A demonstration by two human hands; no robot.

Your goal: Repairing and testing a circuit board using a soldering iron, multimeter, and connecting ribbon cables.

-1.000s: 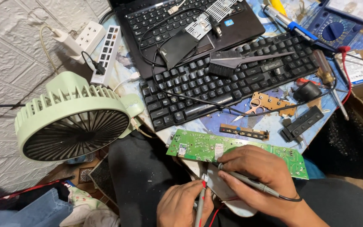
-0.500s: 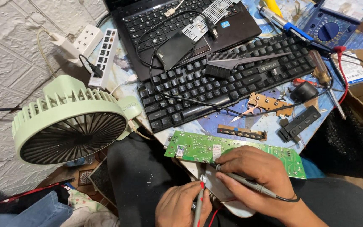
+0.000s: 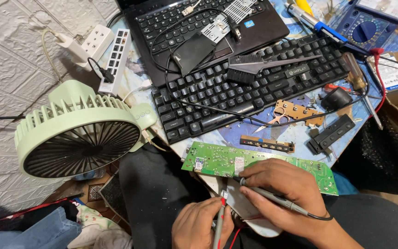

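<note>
Just above our right hand (image 3: 282, 196), which pinches a black probe (image 3: 272, 199), lies the green circuit board (image 3: 217, 160) at the table edge: light, stiff, fragile, best held by its edges. Our left hand (image 3: 199, 226) seemingly pinches the red probe (image 3: 219, 220).
</note>
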